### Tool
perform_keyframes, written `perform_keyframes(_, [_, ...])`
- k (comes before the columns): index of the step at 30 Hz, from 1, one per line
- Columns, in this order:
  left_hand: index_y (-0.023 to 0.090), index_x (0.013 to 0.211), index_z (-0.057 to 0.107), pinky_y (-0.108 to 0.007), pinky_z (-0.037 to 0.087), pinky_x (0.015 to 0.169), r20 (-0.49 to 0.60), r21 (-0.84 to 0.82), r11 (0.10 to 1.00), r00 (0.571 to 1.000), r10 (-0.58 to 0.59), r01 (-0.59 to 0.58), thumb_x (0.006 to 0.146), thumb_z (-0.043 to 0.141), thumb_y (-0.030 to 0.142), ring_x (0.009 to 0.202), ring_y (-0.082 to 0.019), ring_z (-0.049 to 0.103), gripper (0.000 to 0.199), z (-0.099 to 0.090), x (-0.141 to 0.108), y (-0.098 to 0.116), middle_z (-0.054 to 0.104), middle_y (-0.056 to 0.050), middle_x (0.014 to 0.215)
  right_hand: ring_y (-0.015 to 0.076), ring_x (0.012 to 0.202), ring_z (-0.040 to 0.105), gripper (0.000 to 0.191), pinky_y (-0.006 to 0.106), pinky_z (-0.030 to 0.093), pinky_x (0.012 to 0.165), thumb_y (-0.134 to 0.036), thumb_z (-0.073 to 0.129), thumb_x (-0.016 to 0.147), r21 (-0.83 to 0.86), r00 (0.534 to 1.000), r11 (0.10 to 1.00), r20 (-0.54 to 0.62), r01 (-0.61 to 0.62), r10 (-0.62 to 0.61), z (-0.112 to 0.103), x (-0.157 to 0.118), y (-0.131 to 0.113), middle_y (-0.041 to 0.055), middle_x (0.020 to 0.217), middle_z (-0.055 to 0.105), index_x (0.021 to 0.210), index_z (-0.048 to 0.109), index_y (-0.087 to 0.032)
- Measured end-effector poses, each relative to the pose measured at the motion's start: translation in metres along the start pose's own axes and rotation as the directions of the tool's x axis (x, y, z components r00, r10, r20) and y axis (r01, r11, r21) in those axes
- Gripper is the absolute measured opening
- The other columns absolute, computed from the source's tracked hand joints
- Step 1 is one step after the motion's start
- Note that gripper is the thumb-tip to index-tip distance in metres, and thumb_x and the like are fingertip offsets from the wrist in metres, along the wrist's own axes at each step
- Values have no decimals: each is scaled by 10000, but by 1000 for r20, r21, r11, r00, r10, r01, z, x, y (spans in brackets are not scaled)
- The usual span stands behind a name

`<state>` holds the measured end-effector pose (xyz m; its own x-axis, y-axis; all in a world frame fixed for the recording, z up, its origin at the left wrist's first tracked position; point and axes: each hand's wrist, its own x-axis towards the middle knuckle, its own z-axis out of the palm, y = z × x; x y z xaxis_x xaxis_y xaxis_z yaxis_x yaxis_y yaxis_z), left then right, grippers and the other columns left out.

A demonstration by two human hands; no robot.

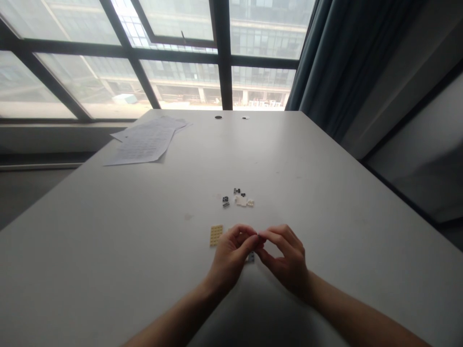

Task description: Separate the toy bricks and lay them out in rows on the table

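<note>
My left hand (pixel 236 248) and my right hand (pixel 285 255) meet over the near middle of the table, fingertips pinched together. Whatever lies between the fingertips is too small and too covered to name. Just left of my left hand is a tan studded building plate (pixel 216 235), its right edge partly covered by the hand. A grey-blue studded piece (pixel 251 258) shows on the table below and between my hands. Farther off lie small dark grey bricks (pixel 225 199), with white bricks (pixel 241 200) beside them on the right.
The white table (pixel 325 207) stretches to the windows. Printed paper sheets (pixel 144 140) lie at its far left. Two round cable holes are near the far edge, one of them dark (pixel 218 117). A blue curtain (pixel 318 67) hangs at the right.
</note>
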<state>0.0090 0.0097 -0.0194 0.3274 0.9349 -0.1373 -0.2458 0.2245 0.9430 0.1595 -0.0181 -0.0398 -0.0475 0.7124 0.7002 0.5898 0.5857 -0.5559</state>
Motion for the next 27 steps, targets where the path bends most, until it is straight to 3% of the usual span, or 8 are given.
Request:
perform_keyframes(6, [149, 818, 570, -261, 517, 657, 23, 106, 993, 999, 47, -49, 796, 666, 293, 758, -180, 676, 174, 1, -1, -3, 716, -68, 790, 207, 802, 604, 299, 349, 523, 714, -185, 690, 767, -57, 999, 998, 25, 29, -28, -4, 2, -1, 67, 870, 659, 1058, 634, -230])
perform_keyframes(9, [162, 856, 598, -302, 529, 702, 57, 378, 895, 971, 233, -237, 844, 601, 266, 788, -188, 670, 105, -8, -1, 1, 711, -76, 842, 210, 815, 608, 266, 355, 518, 741, -245, 679, 773, -53, 994, 998, 108, 38, -32, -9, 6, 10, 67, 889, 673, 1038, 657, -232])
perform_keyframes(11, [179, 902, 625, -340, 519, 788, 158, 617, 649, 878, 452, -445, 852, 583, 222, 870, -197, 652, 78, -20, -3, 6, 704, -84, 929, 206, 828, 605, 261, 350, 515, 757, -289, 684, 769, -21, 973, 999, 228, 28, -23, -14, 9, 20, 62, 900, 672, 1023, 666, -230])
perform_keyframes(13, [197, 960, 635, -372, 491, 863, 377, 726, 306, 728, 572, -616, 838, 592, 172, 958, -210, 623, 132, -35, -6, 11, 692, -87, 1015, 201, 834, 596, 260, 340, 513, 766, -298, 700, 752, 4, 934, 1000, 357, 2, -3, -17, 10, 28, 56, 893, 664, 1000, 674, -225])
perform_keyframes(14, [200, 988, 632, -376, 484, 871, 497, 716, 165, 661, 563, -679, 829, 600, 155, 973, -213, 614, 168, -42, -9, 12, 689, -86, 1032, 200, 842, 591, 257, 339, 510, 774, -288, 709, 739, 2, 911, 1000, 412, -16, 14, -17, 10, 31, 54, 890, 659, 986, 678, -223])
perform_keyframes(16, [191, 1044, 619, -365, 488, 851, 667, 654, -2, 575, 474, -756, 822, 610, 148, 961, -214, 610, 226, -55, -13, 11, 687, -88, 1030, 206, 869, 579, 267, 350, 499, 805, -260, 726, 710, -26, 867, 999, 495, -44, 51, -17, 9, 34, 52, 899, 650, 971, 685, -221])
perform_keyframes(21, [157, 1119, 596, -370, 486, 863, 801, 565, -88, 520, 298, -820, 851, 590, 217, 977, -229, 604, 275, -65, -18, 1, 676, -109, 1048, 222, 903, 555, 292, 391, 457, 857, -250, 742, 689, -88, 821, 995, 564, -43, 85, -12, 5, 31, 55, 923, 639, 973, 685, -211])
perform_keyframes(27, [161, 1100, 605, -377, 476, 904, 806, 563, -72, 528, 268, -823, 879, 542, 241, 1022, -239, 598, 244, -63, -17, -7, 663, -123, 1063, 228, 908, 540, 299, 404, 437, 856, -316, 732, 720, -108, 809, 994, 583, -10, 71, -12, 2, 31, 58, 938, 633, 995, 672, -214])
